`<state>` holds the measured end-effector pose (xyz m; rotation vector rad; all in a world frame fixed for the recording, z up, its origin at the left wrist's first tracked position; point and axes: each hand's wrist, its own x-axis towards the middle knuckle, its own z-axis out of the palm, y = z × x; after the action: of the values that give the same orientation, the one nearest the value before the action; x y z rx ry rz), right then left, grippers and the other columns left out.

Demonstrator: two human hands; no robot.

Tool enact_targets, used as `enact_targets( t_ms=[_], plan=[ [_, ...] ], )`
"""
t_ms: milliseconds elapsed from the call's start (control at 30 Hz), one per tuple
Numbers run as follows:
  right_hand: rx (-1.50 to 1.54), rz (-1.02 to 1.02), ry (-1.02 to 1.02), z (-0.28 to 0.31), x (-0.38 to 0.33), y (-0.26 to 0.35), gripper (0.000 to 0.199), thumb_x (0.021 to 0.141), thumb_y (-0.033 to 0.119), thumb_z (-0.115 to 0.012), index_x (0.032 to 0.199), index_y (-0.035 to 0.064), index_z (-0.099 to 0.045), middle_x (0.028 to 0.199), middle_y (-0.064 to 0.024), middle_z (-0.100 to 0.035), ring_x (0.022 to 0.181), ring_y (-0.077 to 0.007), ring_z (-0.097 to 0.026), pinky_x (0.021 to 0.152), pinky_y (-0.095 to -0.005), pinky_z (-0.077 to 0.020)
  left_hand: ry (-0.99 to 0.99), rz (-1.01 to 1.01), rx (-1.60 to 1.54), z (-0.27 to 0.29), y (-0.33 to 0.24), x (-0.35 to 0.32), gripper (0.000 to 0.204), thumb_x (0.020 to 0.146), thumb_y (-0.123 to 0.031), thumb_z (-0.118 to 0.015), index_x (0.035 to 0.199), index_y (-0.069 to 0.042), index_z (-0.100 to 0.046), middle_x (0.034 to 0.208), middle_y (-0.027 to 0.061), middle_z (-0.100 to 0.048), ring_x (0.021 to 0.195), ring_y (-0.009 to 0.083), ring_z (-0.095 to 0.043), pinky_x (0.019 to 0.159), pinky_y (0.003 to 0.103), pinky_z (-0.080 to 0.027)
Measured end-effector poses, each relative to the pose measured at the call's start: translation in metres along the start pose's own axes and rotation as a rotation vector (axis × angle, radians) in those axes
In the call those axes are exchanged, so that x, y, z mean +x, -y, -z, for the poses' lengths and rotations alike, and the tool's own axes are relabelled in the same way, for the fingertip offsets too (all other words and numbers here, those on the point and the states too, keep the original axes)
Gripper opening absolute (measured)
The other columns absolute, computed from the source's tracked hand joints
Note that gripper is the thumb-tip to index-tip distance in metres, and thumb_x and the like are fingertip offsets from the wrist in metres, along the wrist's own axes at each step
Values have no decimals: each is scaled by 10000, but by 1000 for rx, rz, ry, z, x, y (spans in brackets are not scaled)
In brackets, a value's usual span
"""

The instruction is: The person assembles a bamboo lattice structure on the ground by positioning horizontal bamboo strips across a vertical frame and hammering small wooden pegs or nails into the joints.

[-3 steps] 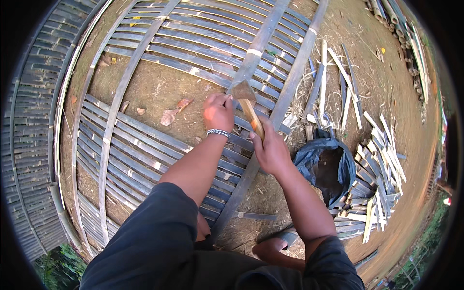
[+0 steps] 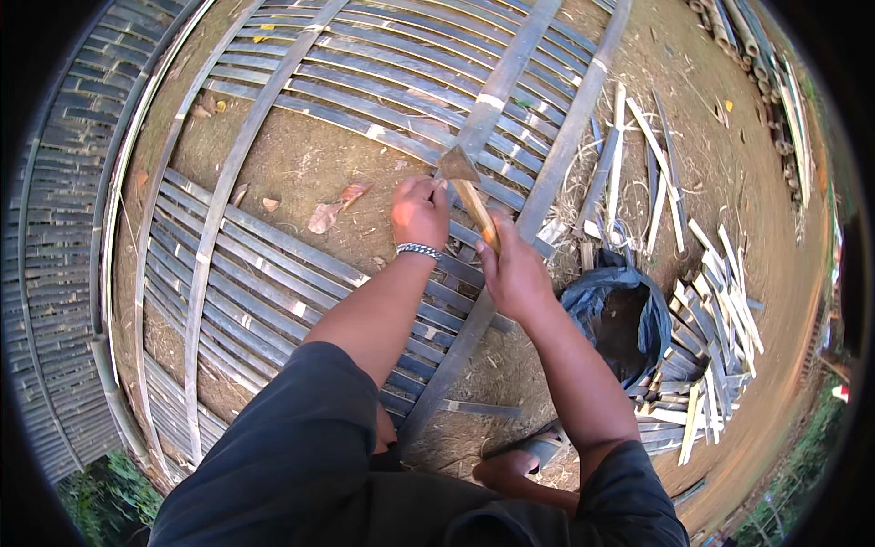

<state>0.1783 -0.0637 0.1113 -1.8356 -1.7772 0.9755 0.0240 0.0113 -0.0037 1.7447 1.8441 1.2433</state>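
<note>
Right hand (image 2: 512, 273) grips hatchet (image 2: 467, 187) by its wooden handle, left hand (image 2: 419, 211) closed beside the blade on the bamboo slat (image 2: 488, 100); keep fingers clear, strike short.

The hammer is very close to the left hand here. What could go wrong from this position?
1. The hammer head sits right beside the left hand, which rests on the bamboo slat; a slightly off strike may hit the fingers.
2. The right hand grips the handle low, so the head may wobble.
3. Loose split bamboo pieces lie nearby; their edges might cut or trip.
</note>
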Motion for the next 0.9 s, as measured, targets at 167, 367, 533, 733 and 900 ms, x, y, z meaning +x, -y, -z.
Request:
enact_targets(
  t_ms=[167,367,533,733,900],
  plan=[
    [-15,155,-116,2,11,-3,426,1025,211,-605,1431,122,-513,1038,-261,-697,956,-493,-672,792,-540,-535,20,2,0,-1,-2,0,64,850,-63,-727,865,-4,-747,944,163,-714,891,358,-684,813,430,-551],
    [-193,93,20,-1,21,-17,458,997,175,-626,1440,125,-518,1121,-252,-699,950,-487,-675,794,-533,-548,16,33,-34,-1,-4,4,62,848,-52,-703,851,0,-737,923,175,-698,886,374,-677,801,441,-545],
    [-178,72,8,-6,16,-12,454,989,168,-637,1431,142,-533,1057,-254,-711,953,-493,-673,805,-534,-546,39,61,-5,-3,-2,-3,70,843,-92,-691,853,-34,-728,947,138,-686,931,374,-653,854,460,-533],
    [-170,-14,2,6,18,-13,477,987,154,-629,1451,159,-517,1128,-245,-702,974,-487,-674,822,-542,-550,63,81,-5,2,-2,-5,117,865,-95,-716,936,-11,-754,944,172,-689,906,375,-660,838,439,-532],
    [-18,36,-65,17,6,-5,510,979,141,-643,1470,152,-508,1160,-255,-693,1022,-485,-665,846,-523,-549,131,89,298,20,-13,-14,423,905,-229,-715,1264,-12,-662,1261,161,-649,1179,356,-579,1043,513,-434]
  ],
)
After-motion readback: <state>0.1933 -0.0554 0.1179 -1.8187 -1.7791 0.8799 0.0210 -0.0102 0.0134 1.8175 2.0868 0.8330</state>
